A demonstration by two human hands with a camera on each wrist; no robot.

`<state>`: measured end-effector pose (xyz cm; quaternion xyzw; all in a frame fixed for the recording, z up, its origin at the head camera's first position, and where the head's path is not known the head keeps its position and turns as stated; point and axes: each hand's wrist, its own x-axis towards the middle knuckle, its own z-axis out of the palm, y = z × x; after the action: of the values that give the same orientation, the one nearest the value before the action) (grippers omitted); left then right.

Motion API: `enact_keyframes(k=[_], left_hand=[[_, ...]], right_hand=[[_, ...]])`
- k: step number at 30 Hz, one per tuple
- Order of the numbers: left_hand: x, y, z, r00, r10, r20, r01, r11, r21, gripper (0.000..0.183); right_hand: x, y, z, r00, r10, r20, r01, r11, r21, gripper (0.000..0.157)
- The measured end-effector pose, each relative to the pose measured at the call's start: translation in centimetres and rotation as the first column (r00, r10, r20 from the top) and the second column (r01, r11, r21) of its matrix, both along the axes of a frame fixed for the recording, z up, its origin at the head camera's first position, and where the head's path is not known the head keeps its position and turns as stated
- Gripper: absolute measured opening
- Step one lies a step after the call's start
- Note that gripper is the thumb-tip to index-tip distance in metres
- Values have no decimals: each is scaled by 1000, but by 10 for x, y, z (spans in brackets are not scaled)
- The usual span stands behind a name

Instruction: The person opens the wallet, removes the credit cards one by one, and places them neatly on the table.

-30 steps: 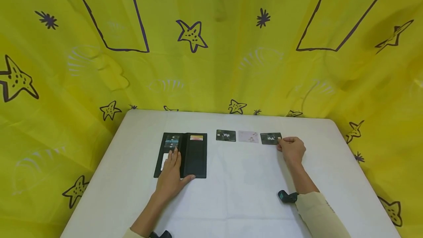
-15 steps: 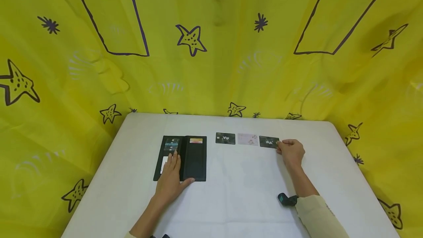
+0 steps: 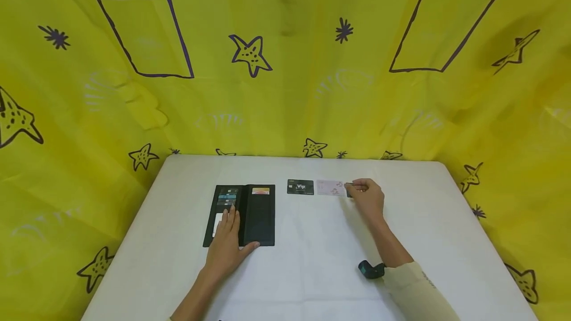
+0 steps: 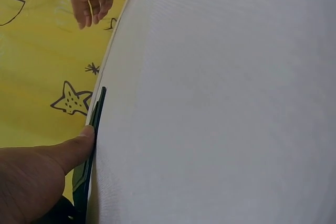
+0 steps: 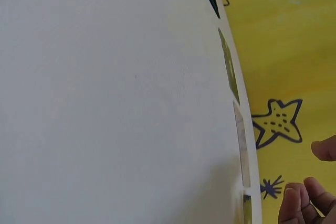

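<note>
In the head view a black bifold wallet (image 3: 260, 224) lies spread on the table, with several cards in its left slots and an orange-and-white card (image 3: 260, 191) in its right side. My left hand (image 3: 225, 249) rests on the left half, fingers straight, thumb (image 4: 83, 142) at the wallet's edge. To the right lie a dark Vip card (image 3: 300, 187), a pale pink patterned card (image 3: 329, 187) and a second dark card (image 3: 349, 193). My right hand (image 3: 369, 199) covers most of that last card, fingertips near the pink card's right end. Its thumb and fingers (image 5: 294, 205) are apart, nothing between them.
The white-covered table (image 3: 312, 261) reaches back to a yellow curtain (image 3: 285, 88) printed with starfish. A small dark wrist camera (image 3: 371, 269) sits by the right sleeve (image 3: 417, 289).
My right hand has moved left from the right end of the second dark card, over it toward the pink card. The left hand has stayed on the wallet; the head view has shifted slightly.
</note>
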<state>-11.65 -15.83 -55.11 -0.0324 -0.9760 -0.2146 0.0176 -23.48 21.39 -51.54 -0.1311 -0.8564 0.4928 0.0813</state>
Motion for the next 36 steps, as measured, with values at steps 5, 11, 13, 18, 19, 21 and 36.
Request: enact_keyframes(k=[5,11,13,18,19,21,36], left_hand=[[0,-1,-1,1000,1,16,-1,1000,-4,108],[0,0,-2,1000,0,23,0,1000,10,108],[0,0,-3,1000,-1,28,1,1000,10,108],[0,-1,-3,1000,-6,19,6,1000,9,108],[0,-1,-2,1000,-6,18,6,1000,8,108],[0,-1,-1,1000,-4,15,4,1000,6,107],[2,-1,-1,1000,0,11,0,1000,10,107]], right_hand=[[-1,-26,5,998,68,-12,-68,997,-34,32],[-2,-54,10,992,130,4,-129,989,-75,36],[-1,-63,11,987,160,1,-159,983,-96,37],[0,-85,13,973,228,-19,-229,967,-115,34],[0,-89,13,970,241,-22,-242,963,-116,34],[-1,-98,13,964,264,-25,-265,957,-119,33],[-3,-137,12,926,371,-68,-376,921,-100,23]])
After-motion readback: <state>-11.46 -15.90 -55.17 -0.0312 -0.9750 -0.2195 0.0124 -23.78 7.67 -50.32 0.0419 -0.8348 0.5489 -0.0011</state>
